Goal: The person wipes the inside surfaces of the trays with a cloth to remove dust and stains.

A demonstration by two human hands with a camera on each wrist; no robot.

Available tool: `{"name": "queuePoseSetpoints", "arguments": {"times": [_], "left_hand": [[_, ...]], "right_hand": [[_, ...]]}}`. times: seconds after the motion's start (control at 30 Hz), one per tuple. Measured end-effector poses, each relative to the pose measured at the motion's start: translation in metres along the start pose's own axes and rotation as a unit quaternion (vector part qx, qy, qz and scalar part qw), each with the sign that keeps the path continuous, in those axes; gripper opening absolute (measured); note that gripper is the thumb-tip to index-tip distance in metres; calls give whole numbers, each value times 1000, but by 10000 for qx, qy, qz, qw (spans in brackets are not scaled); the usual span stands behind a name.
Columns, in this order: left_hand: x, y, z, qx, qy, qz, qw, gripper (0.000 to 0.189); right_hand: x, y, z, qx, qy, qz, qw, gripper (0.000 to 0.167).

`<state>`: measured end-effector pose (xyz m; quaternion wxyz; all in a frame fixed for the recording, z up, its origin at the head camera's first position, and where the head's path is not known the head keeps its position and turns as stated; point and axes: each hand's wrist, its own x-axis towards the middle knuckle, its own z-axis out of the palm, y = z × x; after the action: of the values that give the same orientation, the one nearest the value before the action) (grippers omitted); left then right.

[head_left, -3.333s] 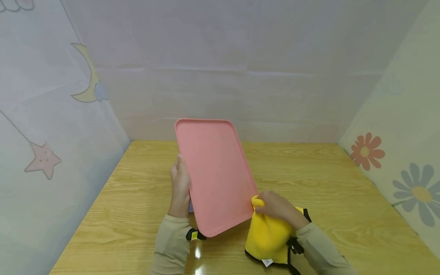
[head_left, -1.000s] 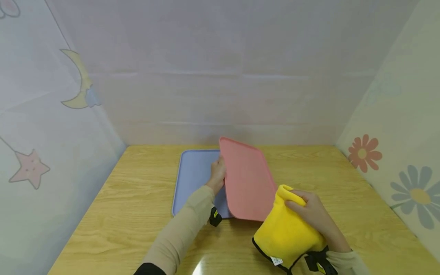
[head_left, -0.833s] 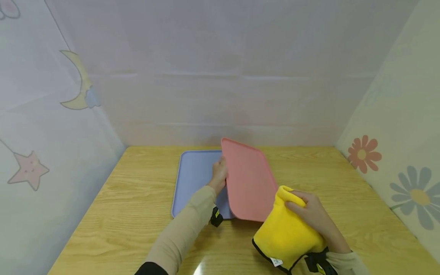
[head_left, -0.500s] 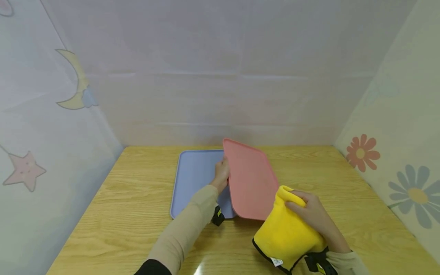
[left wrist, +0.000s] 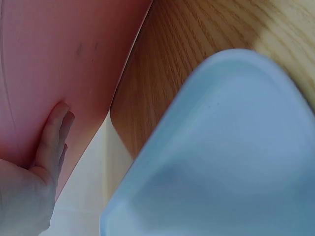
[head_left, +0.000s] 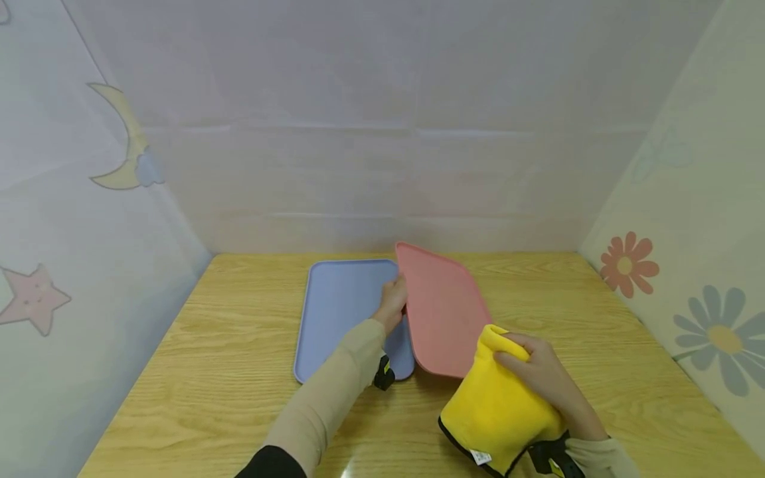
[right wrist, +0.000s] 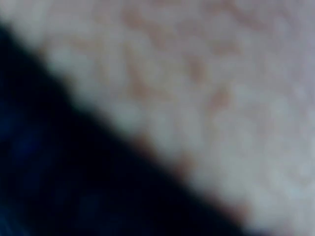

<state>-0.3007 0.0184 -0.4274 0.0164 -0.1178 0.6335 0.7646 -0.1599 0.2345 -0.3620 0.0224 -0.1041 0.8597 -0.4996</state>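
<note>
My left hand (head_left: 392, 302) grips the left edge of a pink tray (head_left: 445, 312), which stands tilted to the right of a light blue tray (head_left: 340, 305). In the left wrist view, the fingers (left wrist: 49, 142) lie along the pink tray's underside; the thumb is out of sight. My right hand (head_left: 544, 372) pinches the top of a yellow cloth (head_left: 502, 398) with black trim and a white tag. The cloth hangs in front of the pink tray's near right corner and hides it. A blurred fabric-like surface with a dark band fills the right wrist view.
Both trays are over a wood-grain table (head_left: 227, 345). The blue tray lies flat, partly behind my left forearm. A pale backdrop (head_left: 335, 166) rises behind the table, with printed sheets at both sides.
From raised over the middle, the pink tray has gone down and right, uncovering the blue tray. It still drifts slightly right. The cloth, once at its corner, has moved right and keeps nearly still.
</note>
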Motion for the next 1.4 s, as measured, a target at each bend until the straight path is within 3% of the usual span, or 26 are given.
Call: {"name": "queuePoseSetpoints", "arguments": {"times": [0.07, 0.1, 0.17, 0.23, 0.3, 0.33, 0.43, 0.67, 0.77, 0.8, 0.93, 1.0, 1.03, 1.1, 1.17, 1.23, 1.4], "left_hand": [[5, -1, 2, 118, 4, -153, 9998, 40], [13, -9, 2, 93, -74, 20, 9999, 41], [27, -22, 3, 190, -138, 9, 9997, 43], [50, -46, 4, 194, -282, 187, 9992, 45], [77, -77, 6, 148, -443, 361, 9983, 45], [86, -86, 9, 264, -395, 163, 9987, 46], [127, -129, 15, 298, -405, 216, 9985, 42], [235, -246, 19, 47, -440, 175, 9989, 23], [267, -284, 23, 76, -347, 77, 9993, 28], [254, -275, 24, 102, -318, 40, 9994, 30], [226, -255, 27, 236, -179, -100, 9995, 36], [213, -245, 26, 391, -143, 26, 9991, 33], [228, -261, 27, 460, -111, 39, 9989, 32], [243, -276, 28, 568, -54, 75, 9983, 31], [249, -284, 27, 617, -65, 89, 9980, 31], [246, -282, 25, 623, -137, 73, 9979, 31], [197, -233, 23, 809, -221, -15, 9965, 37]], "right_hand": [[0, 0, 0, 33, -45, 9, 10000, 30], [0, 0, 0, 52, -68, 10, 10000, 30], [0, 0, 0, 71, -118, -7, 9999, 30], [0, 1, 0, 97, -165, -10, 9998, 30], [0, 3, 0, 92, -185, -10, 9998, 30], [0, 3, 0, 99, -196, -15, 9998, 31], [0, 5, 1, 114, -203, -84, 9997, 31], [1, 10, 4, 97, -200, -334, 9992, 25], [1, 12, 5, 118, -259, -391, 9988, 25], [1, 12, 5, 133, -280, -392, 9987, 26], [1, 13, 6, 202, -387, -407, 9982, 29], [2, 14, 7, 240, -423, -367, 9981, 29], [2, 14, 7, 247, -439, -372, 9980, 29], [2, 14, 7, 251, -452, -344, 9981, 28], [1, 14, 7, 257, -470, -334, 9980, 27], [1, 14, 7, 247, -483, -350, 9979, 27], [1, 12, 8, 292, -550, -334, 9975, 30]]}}
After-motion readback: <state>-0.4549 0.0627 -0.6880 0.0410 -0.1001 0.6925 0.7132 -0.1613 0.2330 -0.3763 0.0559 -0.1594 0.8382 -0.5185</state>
